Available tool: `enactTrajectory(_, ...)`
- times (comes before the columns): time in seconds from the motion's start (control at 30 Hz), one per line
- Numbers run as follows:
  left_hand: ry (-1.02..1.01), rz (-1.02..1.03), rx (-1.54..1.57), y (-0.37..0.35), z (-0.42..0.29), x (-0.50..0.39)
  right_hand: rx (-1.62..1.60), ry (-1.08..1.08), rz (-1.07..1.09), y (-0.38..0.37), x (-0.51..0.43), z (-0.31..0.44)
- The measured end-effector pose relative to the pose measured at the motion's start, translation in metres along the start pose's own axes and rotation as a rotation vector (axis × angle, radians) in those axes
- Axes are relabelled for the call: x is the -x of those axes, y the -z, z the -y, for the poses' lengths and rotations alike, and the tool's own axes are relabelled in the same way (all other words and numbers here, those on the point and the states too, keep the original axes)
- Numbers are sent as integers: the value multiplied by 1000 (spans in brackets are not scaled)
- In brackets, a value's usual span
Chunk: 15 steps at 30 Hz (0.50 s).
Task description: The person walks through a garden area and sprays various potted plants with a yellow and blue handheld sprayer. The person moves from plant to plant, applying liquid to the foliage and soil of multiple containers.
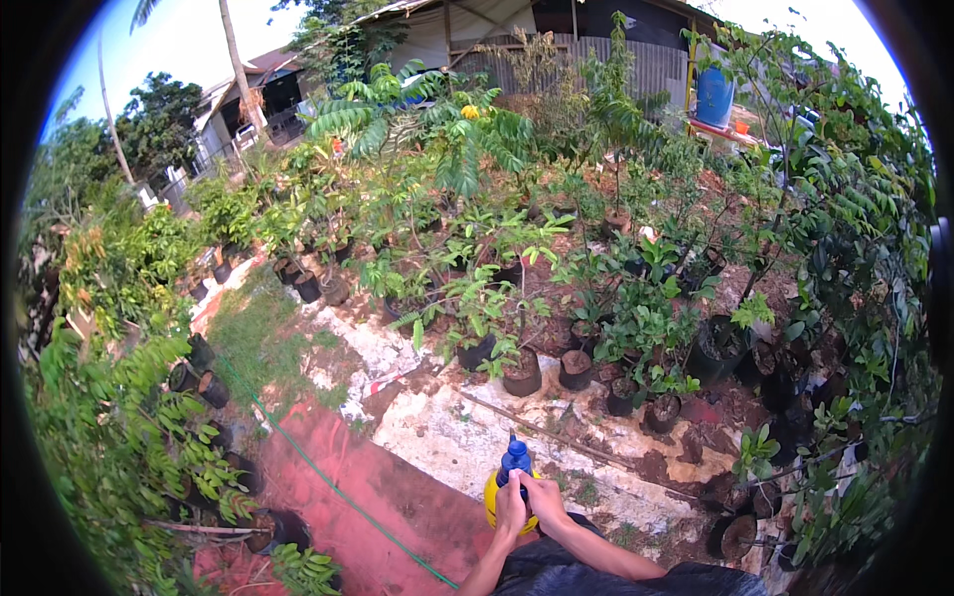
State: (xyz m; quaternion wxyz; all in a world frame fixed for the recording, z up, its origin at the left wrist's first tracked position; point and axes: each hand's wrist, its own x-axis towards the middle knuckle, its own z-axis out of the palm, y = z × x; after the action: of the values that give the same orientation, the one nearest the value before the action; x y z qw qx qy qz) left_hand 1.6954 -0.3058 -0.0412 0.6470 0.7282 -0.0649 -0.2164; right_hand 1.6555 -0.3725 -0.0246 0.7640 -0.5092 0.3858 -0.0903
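Note:
A yellow pump sprayer bottle (491,498) with a blue top (516,460) is in front of my body, low in the picture. My left hand (510,505) is closed around the near side of the blue top. From the right, my right hand (545,501) grips the same part, its fingers meeting those of the left. The hands cover the lower part of the top and some of the yellow body. The sprayer stands out over the edge between red sheeting and pale ground.
A green hose (328,480) crosses the red ground sheet (387,499) at the left. Potted plants in black bags (522,376) line the path on both sides. A thin stick (544,430) lies on the pale ground. Farther off stands a blue barrel (714,97).

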Motion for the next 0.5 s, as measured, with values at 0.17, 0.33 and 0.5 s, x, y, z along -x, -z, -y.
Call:
enactTrajectory(0.17,-26,4,-38,-28,-28,-64,0,18,45,3,-59,47)
enactTrajectory(0.33,-71,-45,32,-50,-45,-104,-17,40,86,4,-92,83)
enactTrajectory(0.5,-17,23,7,-57,-49,-132,-8,19,50,7,-119,96)
